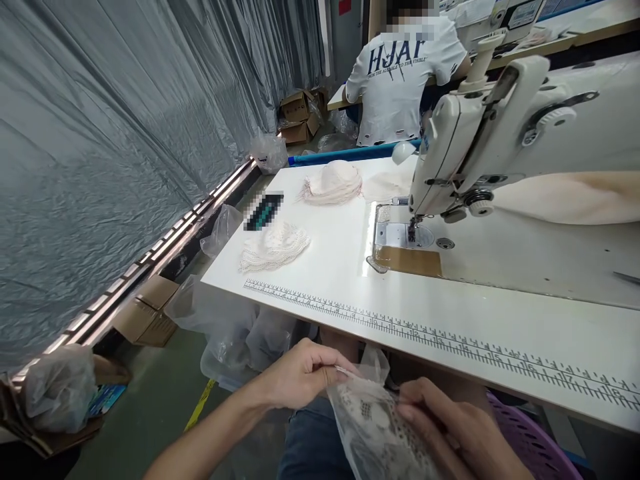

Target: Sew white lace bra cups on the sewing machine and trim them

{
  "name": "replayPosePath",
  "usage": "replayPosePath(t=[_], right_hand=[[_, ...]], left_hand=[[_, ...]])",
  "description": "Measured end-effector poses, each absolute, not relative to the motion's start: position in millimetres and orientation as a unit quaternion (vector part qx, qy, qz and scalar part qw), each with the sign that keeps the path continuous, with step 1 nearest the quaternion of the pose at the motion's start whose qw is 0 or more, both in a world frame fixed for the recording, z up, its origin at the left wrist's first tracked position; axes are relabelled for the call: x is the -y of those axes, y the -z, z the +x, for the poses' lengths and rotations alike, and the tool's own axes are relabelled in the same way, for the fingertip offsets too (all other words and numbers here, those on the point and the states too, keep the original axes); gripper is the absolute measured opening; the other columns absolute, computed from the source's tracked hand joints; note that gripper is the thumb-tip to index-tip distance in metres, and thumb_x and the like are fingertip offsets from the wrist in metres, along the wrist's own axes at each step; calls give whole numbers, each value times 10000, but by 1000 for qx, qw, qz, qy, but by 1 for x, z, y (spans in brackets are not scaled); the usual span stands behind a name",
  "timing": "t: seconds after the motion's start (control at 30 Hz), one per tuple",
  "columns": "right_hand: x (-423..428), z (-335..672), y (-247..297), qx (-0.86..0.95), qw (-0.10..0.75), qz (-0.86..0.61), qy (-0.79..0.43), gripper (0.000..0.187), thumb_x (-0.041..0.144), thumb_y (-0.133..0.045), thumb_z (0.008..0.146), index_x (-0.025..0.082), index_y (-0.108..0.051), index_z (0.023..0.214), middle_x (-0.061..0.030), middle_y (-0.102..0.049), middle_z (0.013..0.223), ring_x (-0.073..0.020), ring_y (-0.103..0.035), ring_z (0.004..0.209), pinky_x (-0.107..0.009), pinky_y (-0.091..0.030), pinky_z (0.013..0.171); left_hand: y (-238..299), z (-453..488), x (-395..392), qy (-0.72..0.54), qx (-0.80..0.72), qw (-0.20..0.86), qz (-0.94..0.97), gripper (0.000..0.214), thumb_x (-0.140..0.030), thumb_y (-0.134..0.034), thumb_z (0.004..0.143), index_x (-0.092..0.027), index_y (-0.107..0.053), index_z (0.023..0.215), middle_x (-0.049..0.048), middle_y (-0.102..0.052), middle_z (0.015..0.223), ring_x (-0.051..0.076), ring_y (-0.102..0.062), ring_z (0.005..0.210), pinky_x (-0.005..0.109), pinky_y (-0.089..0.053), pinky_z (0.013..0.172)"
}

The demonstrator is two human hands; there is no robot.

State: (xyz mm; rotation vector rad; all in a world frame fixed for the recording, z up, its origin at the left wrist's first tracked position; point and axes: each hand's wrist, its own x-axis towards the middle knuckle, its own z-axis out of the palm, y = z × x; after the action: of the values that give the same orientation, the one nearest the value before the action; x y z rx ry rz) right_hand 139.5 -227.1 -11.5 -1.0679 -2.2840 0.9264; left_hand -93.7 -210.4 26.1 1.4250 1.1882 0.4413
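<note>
Below the table's front edge, over my lap, I hold a clear plastic bag point(373, 427) with white lace pieces inside. My left hand point(300, 377) pinches the bag's top edge, fingers closed. My right hand point(450, 427) grips the bag's right side, fingers curled round it. On the white sewing table point(500, 340) lie two piles of white lace trim: the near pile point(275, 247) at the left and the far pile point(333, 183) further back. The sewing machine point(500, 127) stands at the right, its needle point(413, 230) over the plate.
A ruler scale point(450, 343) runs along the table's front edge. A person in a white T-shirt point(400, 73) sits ahead with their back to me. Plastic bags point(230, 333) and cardboard boxes point(147, 313) lie on the floor at the left, by a grey plastic curtain point(110, 133). A purple basket point(530, 443) sits at my right.
</note>
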Motion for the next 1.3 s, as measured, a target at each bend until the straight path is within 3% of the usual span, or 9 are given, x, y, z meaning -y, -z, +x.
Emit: replayPosePath(t=[0.17, 0.27, 0.4, 0.53, 0.63, 0.73, 0.9, 1.03, 1.3], right_hand=[[224, 141, 26, 882, 293, -346, -129, 197, 348, -357, 992, 221, -496, 932, 32, -604, 611, -150, -535, 461, -273, -371, 475], [221, 136, 30, 896, 258, -334, -138, 263, 444, -382, 970, 210, -497, 1005, 17, -638, 672, -163, -554, 493, -291, -387, 499], [220, 125, 31, 885, 264, -353, -149, 192, 273, -340, 982, 226, -525, 965, -4, -622, 719, -172, -584, 554, -297, -423, 522], [226, 126, 33, 876, 232, -355, -228, 232, 271, -462, 922, 248, -511, 1148, -66, -613, 995, -210, -635, 829, -306, -519, 640], [233, 134, 34, 857, 175, -334, -351, 557, 332, -570, 876, 317, -320, 1374, -80, -474, 1325, -241, -508, 1176, -368, -481, 914], [235, 139, 28, 803, 132, -317, -487, 737, 385, -675, 797, 347, -267, 1410, -55, -459, 1349, -236, -451, 1236, -360, -417, 997], [233, 136, 19, 722, 99, -376, -572, 250, 337, -709, 752, 264, -627, 976, -3, -600, 965, -181, -584, 896, -265, -480, 769], [233, 134, 18, 716, 81, -390, -574, 72, 285, -648, 790, 227, -606, 793, 12, -595, 844, -177, -564, 828, -244, -431, 669], [235, 139, 20, 714, 73, -413, -560, 35, 234, -564, 806, 216, -547, 781, 16, -568, 810, -168, -543, 793, -227, -393, 619]], left_hand=[[-24, -89, 216, -192, -559, 490, 641, 297, -290, -470, 892, -153, -726, 953, 47, -696, 756, 132, -561, 629, 196, -384, 574], [-25, -89, 221, -236, -580, 446, 640, 316, -310, -439, 910, -184, -716, 998, 42, -703, 808, 148, -585, 702, 205, -408, 633], [-27, -95, 232, -190, -584, 442, 654, 294, -316, -472, 894, -192, -717, 1001, 34, -689, 790, 135, -548, 673, 209, -396, 649], [-23, -97, 240, -150, -522, 605, 583, 363, -405, -527, 858, -103, -717, 925, 37, -627, 669, 98, -451, 565, 187, -340, 538], [-18, -97, 241, -162, -493, 669, 532, 420, -467, -580, 817, -73, -706, 888, 55, -631, 711, 104, -476, 616, 187, -374, 586], [-15, -97, 238, -137, -455, 701, 532, 426, -482, -603, 801, -77, -704, 885, 66, -642, 737, 112, -501, 648, 191, -389, 611], [-11, -100, 236, -127, -454, 694, 545, 381, -461, -609, 807, -96, -690, 879, 46, -634, 736, 102, -500, 647, 192, -399, 628], [-8, -99, 237, -130, -466, 697, 529, 327, -421, -636, 793, -107, -681, 873, 35, -631, 749, 100, -509, 659, 189, -398, 632], [-4, -82, 238, -114, -508, 688, 505, 288, -309, -765, 652, -114, -710, 857, 28, -647, 693, 136, -565, 659, 217, -413, 637]])
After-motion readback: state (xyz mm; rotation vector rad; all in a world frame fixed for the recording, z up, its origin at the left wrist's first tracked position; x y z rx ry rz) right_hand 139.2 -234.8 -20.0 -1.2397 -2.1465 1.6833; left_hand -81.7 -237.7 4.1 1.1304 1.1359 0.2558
